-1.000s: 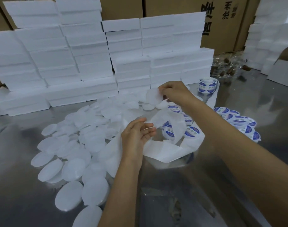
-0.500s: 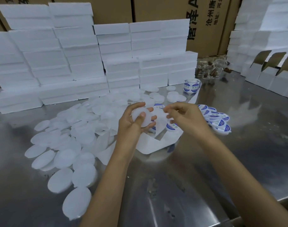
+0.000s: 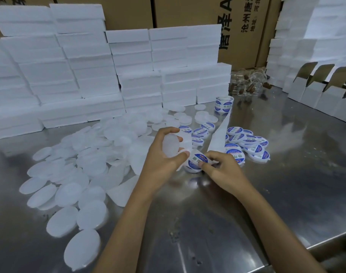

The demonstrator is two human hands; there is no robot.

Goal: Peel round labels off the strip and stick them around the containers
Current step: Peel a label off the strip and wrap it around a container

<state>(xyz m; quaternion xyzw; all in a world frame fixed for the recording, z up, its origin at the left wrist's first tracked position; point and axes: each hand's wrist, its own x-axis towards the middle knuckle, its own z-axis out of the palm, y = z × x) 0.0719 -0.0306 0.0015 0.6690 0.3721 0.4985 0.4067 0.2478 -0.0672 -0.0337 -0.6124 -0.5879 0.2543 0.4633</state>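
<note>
My left hand (image 3: 164,156) grips a round, translucent white container (image 3: 170,145) upright between thumb and fingers, above the steel table. My right hand (image 3: 221,170) pinches a round blue-and-white label (image 3: 197,160) on the white backing strip (image 3: 220,133), just right of the container. The strip runs back to a label roll (image 3: 224,104). Several labelled containers (image 3: 247,144) lie to the right. A spread of several plain white containers (image 3: 73,174) covers the table to the left.
Stacks of white foam boxes (image 3: 93,71) line the back and left. Brown cartons stand behind them. Clear jars (image 3: 247,83) sit at the back right, open white cardboard boxes (image 3: 316,93) at the far right. The steel table's (image 3: 227,223) front edge runs at lower right.
My left hand let go of the strip and now holds a plain container raised upright. My right hand came back from the pile and pinches a label on the strip beside it.
</note>
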